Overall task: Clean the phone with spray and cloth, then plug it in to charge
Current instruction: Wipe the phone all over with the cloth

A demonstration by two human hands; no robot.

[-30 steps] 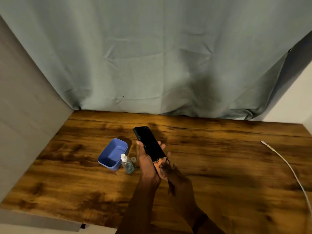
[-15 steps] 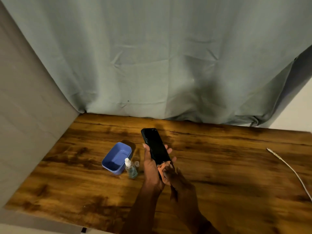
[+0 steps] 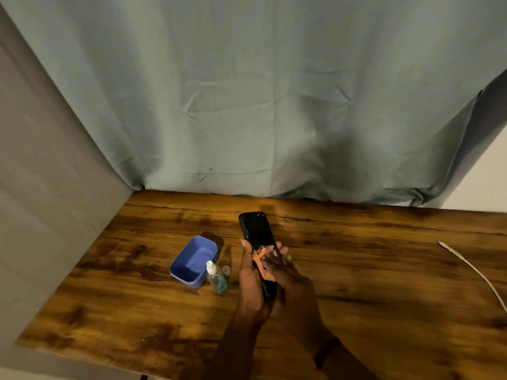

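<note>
Left grip (image 3: 251,278) wraps the phone (image 3: 256,231) near frame centre, long axis running up-frame; my right hand (image 3: 288,281) pinches the orange cloth (image 3: 260,263) against its lower screen. Wiping looks underway. Cable (image 3: 472,270) lies well apart at right, nearer my right hand, so that hand should fetch it.

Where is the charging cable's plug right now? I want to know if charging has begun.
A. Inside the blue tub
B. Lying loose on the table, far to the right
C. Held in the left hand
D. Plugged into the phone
B: the white cable lies on the table at the far right, its plug end free, well apart from the phone, which the left hand holds.
</note>
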